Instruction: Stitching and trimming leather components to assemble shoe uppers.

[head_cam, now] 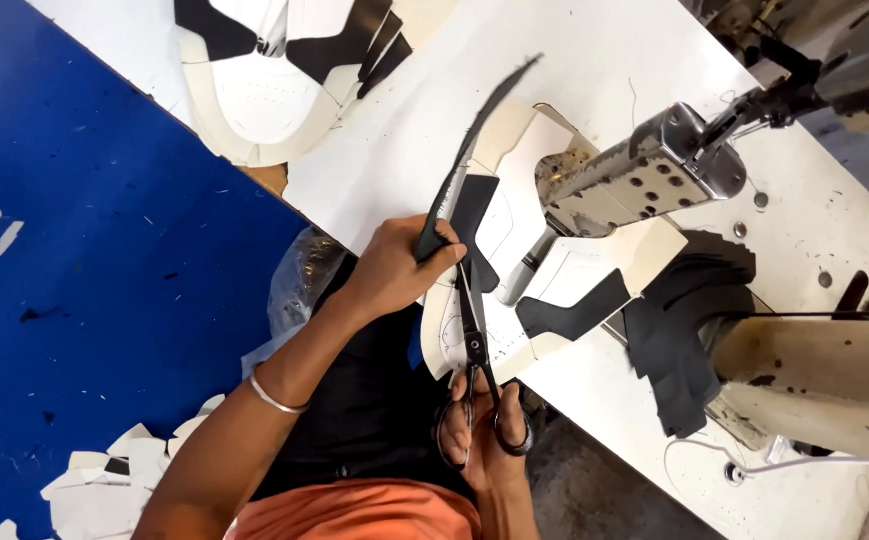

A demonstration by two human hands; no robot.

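Trimming a shoe upper (514, 275): left hand (394, 268) pinching the black strip (474, 140), right hand (484, 440) closed through scissors (474, 350) loops just below, next snip needing steady strip tension.

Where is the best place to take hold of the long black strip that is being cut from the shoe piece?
Probably the lower end of the long thin black strip, just above the black-handled scissors, where the left hand pinches it. Come from the left: the upper end hangs free and curved, and the grey sewing machine head crowds the right.
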